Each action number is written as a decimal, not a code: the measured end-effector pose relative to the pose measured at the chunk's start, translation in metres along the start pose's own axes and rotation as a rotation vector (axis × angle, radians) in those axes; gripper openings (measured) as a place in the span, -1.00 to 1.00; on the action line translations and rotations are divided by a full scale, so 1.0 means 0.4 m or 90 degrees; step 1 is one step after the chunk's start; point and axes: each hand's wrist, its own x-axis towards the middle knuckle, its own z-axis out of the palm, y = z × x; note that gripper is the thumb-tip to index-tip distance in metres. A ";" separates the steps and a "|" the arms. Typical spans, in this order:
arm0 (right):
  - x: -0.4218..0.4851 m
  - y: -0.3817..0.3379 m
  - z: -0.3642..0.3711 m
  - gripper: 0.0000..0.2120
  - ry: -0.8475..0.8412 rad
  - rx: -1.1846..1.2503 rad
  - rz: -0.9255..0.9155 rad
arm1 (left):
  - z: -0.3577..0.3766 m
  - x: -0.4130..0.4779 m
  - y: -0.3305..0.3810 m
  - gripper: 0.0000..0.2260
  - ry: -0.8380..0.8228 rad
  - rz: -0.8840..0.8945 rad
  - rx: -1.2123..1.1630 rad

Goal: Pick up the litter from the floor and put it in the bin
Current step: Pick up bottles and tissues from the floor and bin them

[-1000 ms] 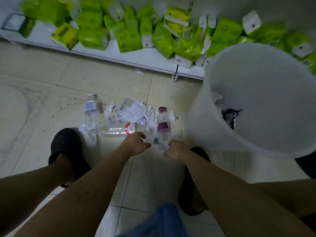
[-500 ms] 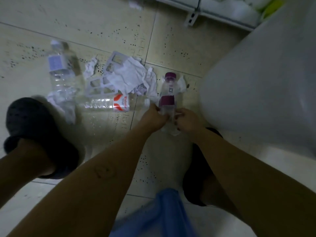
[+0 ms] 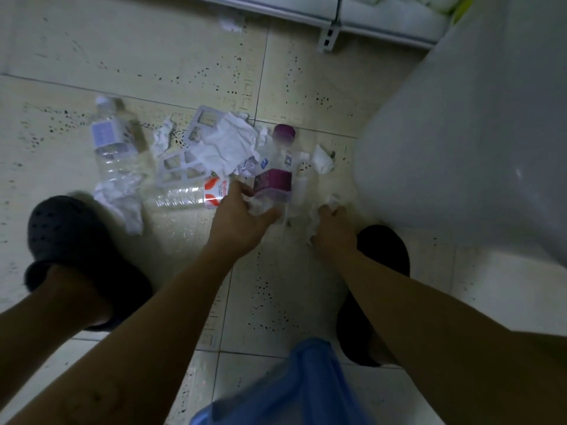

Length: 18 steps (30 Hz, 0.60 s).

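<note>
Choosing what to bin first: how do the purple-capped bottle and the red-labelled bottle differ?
The purple-capped bottle points away from the camera, its base gripped by the left hand; the red-labelled bottle lies crosswise on the floor, ungripped. Labels: purple against red and white. Both are clear plastic.

Bin (image 3: 460, 148) at the right on the floor (image 3: 153, 41), shelf (image 3: 383, 29) behind, left bottle (image 3: 115, 142) farthest from it, lying bottle (image 3: 184, 196) in front of a plastic frame (image 3: 178, 167), crumpled paper (image 3: 227, 145) on the frame, capped bottle (image 3: 277, 170) nearest the bin, left hand (image 3: 242, 216) around its base, right hand (image 3: 333, 228) around a paper scrap (image 3: 325, 207) just right of it, shoes (image 3: 70, 240) nearest the camera.
</note>
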 end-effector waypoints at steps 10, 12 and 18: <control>-0.087 -0.016 -0.119 -0.83 0.093 0.255 -0.031 | -0.049 -0.043 0.075 -0.47 0.045 0.053 0.130; -0.127 -0.044 -0.183 -0.83 0.153 0.307 -0.047 | -0.069 -0.069 0.114 -0.47 0.053 0.063 0.123; -0.292 -0.111 -0.373 -0.80 0.234 0.367 -0.137 | -0.139 -0.198 0.250 -0.47 0.140 0.138 0.117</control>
